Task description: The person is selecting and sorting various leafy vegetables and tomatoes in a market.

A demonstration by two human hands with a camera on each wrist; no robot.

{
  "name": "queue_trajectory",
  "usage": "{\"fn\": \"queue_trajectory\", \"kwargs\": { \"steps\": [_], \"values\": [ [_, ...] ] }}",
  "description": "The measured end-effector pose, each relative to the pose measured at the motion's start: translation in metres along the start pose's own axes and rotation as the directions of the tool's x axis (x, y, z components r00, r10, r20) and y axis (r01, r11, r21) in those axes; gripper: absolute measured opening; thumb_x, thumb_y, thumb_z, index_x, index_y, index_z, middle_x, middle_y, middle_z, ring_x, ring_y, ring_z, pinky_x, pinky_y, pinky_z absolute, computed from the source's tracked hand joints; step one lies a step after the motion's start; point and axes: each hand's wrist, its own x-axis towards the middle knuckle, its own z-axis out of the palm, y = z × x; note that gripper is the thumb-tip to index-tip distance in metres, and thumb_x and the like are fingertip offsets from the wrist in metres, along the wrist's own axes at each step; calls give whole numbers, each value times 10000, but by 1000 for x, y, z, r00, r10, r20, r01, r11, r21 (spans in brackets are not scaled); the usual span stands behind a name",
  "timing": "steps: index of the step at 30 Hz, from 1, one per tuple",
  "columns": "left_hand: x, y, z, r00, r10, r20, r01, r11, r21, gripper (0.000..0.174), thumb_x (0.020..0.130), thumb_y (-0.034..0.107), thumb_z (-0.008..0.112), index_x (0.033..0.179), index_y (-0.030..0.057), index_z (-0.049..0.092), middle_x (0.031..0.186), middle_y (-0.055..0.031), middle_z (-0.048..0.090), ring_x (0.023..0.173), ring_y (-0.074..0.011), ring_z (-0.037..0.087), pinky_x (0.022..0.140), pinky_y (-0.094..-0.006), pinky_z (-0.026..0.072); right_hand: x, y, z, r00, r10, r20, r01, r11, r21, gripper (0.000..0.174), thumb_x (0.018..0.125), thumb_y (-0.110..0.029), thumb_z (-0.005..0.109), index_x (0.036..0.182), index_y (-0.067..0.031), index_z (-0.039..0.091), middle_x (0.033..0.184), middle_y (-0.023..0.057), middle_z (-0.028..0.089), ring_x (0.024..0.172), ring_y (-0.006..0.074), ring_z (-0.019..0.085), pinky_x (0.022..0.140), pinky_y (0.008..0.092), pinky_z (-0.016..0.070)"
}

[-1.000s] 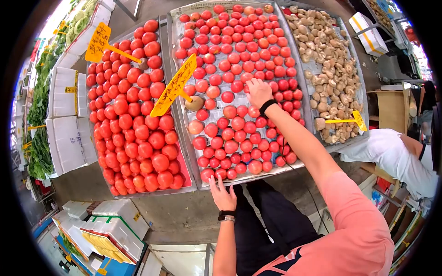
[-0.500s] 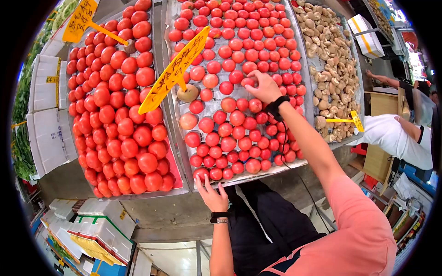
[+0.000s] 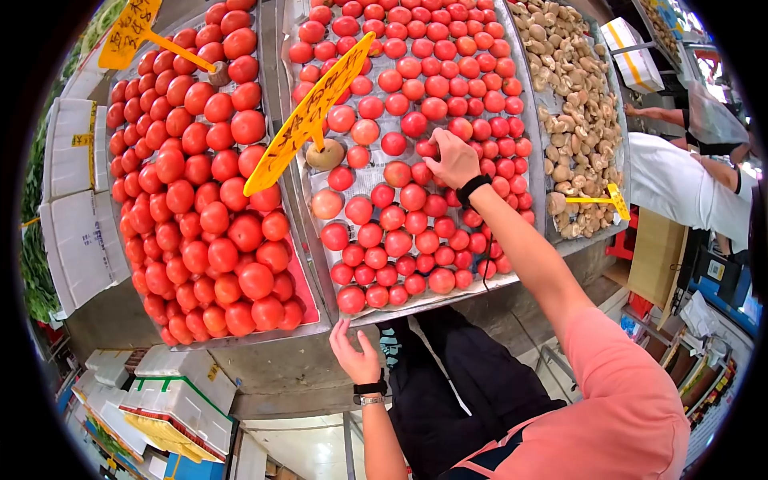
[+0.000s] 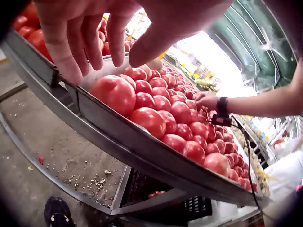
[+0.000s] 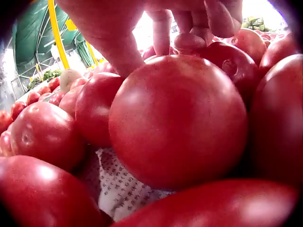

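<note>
My right hand (image 3: 454,158) reaches into the middle of a tray of pinkish-red tomatoes, thumb and fingers curled about one tomato (image 3: 426,148) at its left side. In the right wrist view, the thumb (image 5: 111,45) and bent fingers come down behind a large tomato (image 5: 177,123), which hides part of the grip. My left hand (image 3: 354,356) is held with loose fingers at the tray's front edge, holding nothing. The left wrist view has those fingers (image 4: 75,40) hanging over the metal rim (image 4: 128,137), close to a big corner tomato (image 4: 114,94).
A tray of redder tomatoes (image 3: 214,218) lies left, mushrooms (image 3: 572,120) right. Yellow price signs (image 3: 308,120) rise from the trays. Newspaper (image 5: 120,189) lines the middle tray. A cable (image 4: 251,156) hangs from my right wrist. A person in white (image 3: 676,180) is at the right.
My left hand has drawn back from the front corner tomato to the tray's edge. My right hand, spread over the tomatoes one second ago, has curled its fingers about a tomato there.
</note>
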Motion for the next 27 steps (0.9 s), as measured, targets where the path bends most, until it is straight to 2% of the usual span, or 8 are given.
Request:
{"fn": "queue_trajectory", "kwargs": {
  "steps": [2, 5, 8, 11, 14, 17, 23, 27],
  "values": [
    [5, 6, 1, 999, 44, 25, -46, 995, 86, 380, 910, 33, 650, 1289, 17, 628, 1387, -183, 559, 1269, -368, 549, 1023, -454, 480, 0, 4, 4, 998, -45, -46, 43, 998, -44, 364, 802, -234, 797, 1044, -88, 568, 1004, 123, 684, 982, 341, 686, 799, 471, 558],
    [13, 11, 8, 993, 107, 41, -111, 987, 116, 428, 907, 31, 661, 1330, 30, 600, 1409, -178, 551, 1308, -372, 529, 1065, -463, 457, 4, 4, 2, 997, 29, 71, -24, 997, -78, 366, 802, -246, 807, 1022, -87, 562, 964, 125, 685, 971, 340, 689, 789, 478, 555],
    [19, 16, 16, 987, 162, 15, -162, 971, 178, 444, 894, 38, 679, 1331, 36, 597, 1408, -186, 550, 1308, -393, 521, 1089, -483, 437, 9, -6, -7, 988, 95, 125, -91, 995, -36, 386, 801, -257, 811, 1031, -88, 551, 945, 133, 689, 948, 354, 694, 790, 487, 552],
    [23, 14, 24, 991, 136, -3, -133, 976, 174, 497, 859, 37, 710, 1342, 30, 593, 1411, -190, 547, 1305, -403, 511, 1110, -506, 410, 13, -10, -7, 994, 73, 84, -75, 997, 24, 422, 786, -258, 817, 1061, -93, 543, 975, 144, 697, 925, 364, 698, 794, 495, 554],
    [26, 10, 27, 990, 143, 12, -143, 973, 180, 518, 852, 28, 726, 1351, 36, 588, 1412, -190, 546, 1308, -408, 512, 1109, -507, 415, 17, -7, 0, 996, 42, 85, -38, 998, -48, 445, 772, -248, 817, 1079, -96, 533, 988, 142, 698, 931, 369, 697, 803, 494, 557],
    [29, 7, 26, 990, 141, 9, -140, 974, 180, 515, 856, 23, 725, 1352, 38, 588, 1407, -191, 549, 1306, -413, 518, 1104, -505, 423, 18, -9, 1, 968, 205, 144, -198, 978, -60, 428, 760, -228, 813, 1059, -100, 536, 997, 130, 687, 947, 365, 692, 813, 489, 560],
    [35, 1, 22, 992, 125, 14, -126, 978, 166, 496, 867, 25, 721, 1346, 43, 594, 1375, -187, 569, 1270, -407, 553, 1084, -494, 447, 18, -7, 8, 990, 122, 75, -127, 990, 57, 402, 758, -222, 814, 1032, -106, 544, 1017, 117, 662, 951, 359, 679, 817, 486, 550],
    [36, -1, 22, 992, 123, 4, -122, 981, 148, 476, 876, 27, 719, 1337, 45, 600, 1351, -187, 582, 1250, -404, 570, 1070, -488, 461, 23, -13, 0, 995, 66, 70, -70, 996, 51, 404, 754, -208, 822, 1043, -116, 555, 1013, 114, 646, 951, 352, 671, 821, 472, 548]
  ]
}}
